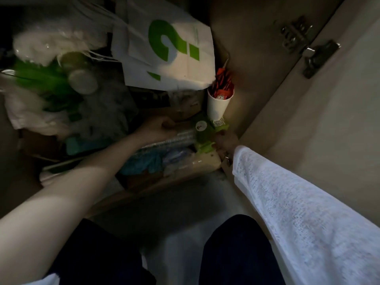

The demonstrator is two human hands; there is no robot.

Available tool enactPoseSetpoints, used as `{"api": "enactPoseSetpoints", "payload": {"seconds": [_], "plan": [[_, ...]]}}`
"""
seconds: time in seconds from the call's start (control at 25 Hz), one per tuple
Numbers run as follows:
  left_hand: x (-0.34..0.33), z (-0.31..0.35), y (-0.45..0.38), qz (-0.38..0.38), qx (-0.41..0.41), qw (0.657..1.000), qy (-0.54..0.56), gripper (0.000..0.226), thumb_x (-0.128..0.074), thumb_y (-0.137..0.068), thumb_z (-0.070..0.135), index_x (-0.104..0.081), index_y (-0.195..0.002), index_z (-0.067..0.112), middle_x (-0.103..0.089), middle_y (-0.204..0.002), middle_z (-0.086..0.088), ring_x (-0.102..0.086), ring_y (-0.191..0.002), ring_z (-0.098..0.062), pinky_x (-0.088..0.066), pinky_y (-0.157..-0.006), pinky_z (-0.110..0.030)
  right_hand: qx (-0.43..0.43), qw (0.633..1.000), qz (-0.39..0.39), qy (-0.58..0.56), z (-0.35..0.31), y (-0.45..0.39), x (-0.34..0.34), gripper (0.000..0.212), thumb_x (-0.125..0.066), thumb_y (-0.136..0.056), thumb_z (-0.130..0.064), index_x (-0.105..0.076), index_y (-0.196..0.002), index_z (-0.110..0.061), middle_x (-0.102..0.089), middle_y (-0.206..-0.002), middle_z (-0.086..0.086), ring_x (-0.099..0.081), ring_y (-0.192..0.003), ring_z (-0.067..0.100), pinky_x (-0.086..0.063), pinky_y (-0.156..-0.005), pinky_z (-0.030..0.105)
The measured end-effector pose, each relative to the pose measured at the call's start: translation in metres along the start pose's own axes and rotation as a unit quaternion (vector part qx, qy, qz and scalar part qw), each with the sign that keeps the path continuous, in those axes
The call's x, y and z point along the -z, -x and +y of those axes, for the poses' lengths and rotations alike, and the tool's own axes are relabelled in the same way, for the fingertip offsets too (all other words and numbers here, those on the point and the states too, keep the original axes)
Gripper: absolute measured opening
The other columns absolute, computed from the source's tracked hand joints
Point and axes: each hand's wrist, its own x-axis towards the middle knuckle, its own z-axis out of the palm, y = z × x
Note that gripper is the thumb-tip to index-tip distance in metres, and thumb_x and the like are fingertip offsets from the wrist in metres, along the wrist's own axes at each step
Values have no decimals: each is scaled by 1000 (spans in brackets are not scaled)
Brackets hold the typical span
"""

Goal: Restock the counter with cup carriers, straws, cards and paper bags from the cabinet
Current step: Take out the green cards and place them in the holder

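I look down into a dark, crowded cabinet. A white paper bag [164,52] with a green mark leans at the back. Low on the right lies a stack of green cards [207,130] with a white round logo. My left hand [158,126] reaches in with fingers curled on the stack's left side, over a clear plastic-wrapped pack [174,138]. My right hand [225,144], in a white sleeve, grips the cards' right edge near the cabinet wall. Green straws in plastic [41,79] lie at the left.
A white paper cup [218,105] full of red sachets stands just behind the cards. Blue and teal packets [148,161] fill a cardboard box below. The open cabinet door with metal hinges [304,42] is on the right. My knees are at the bottom.
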Motion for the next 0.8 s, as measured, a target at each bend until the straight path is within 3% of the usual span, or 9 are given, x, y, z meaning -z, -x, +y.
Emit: {"api": "enactPoseSetpoints", "payload": {"seconds": [0.16,0.24,0.36,0.48,0.6,0.64,0.8], "plan": [[-29,-9,-19,18,-17,1000,2,35,-67,-89,20,-61,-122,7,-61,-125,-11,-56,-118,-25,-44,-100,-32,24,999,16,-16,32,-28,-4,21,-68,-89,-20,-66,-106,-8,-66,-102,14,-65,-94,27,-52,-70,31],[-45,-10,-26,17,-24,1000,-5,35,-68,-89,18,-61,-121,6,-62,-123,-13,-58,-116,-26,-45,-99,-33,20,999,15,-29,44,-36,-5,27,-69,-88,-19,-66,-111,-6,-67,-107,13,-66,-97,27,-58,-81,38],[-63,-9,-30,17,-32,999,-18,37,-69,-88,21,-61,-121,8,-63,-120,-9,-59,-111,-22,-47,-93,-31,11,999,5,-53,54,-37,-7,41,-69,-89,-17,-59,-126,-5,-64,-123,15,-64,-110,33,-55,-93,50],[-76,-4,-32,13,-52,998,-39,33,-70,-87,30,-63,-116,15,-61,-107,2,-57,-98,-14,-45,-79,-23,15,996,-8,-84,57,-37,-6,49,-67,-91,-15,-51,-135,-3,-59,-131,18,-62,-114,37,-55,-92,50],[-84,1,-37,17,-77,996,-43,26,-69,-88,25,-65,-112,17,-60,-103,6,-54,-92,-7,-39,-65,-11,15,994,-18,-111,54,-38,-7,50,-65,-92,-13,-47,-138,-4,-56,-135,18,-59,-118,37,-54,-94,48],[-86,2,-38,19,-77,996,-42,27,-69,-88,24,-65,-113,16,-61,-106,5,-54,-94,-7,-40,-67,-12,14,992,-25,-121,51,-37,-7,50,-64,-93,-13,-48,-138,-4,-56,-135,18,-57,-120,36,-53,-95,46],[-92,7,-45,15,-45,998,-28,37,-69,-88,23,-61,-123,11,-61,-126,-5,-58,-114,-18,-47,-96,-30,7,991,-40,-130,49,-37,-6,48,-62,-94,-13,-48,-139,-3,-56,-136,19,-57,-121,35,-52,-98,46]]}}
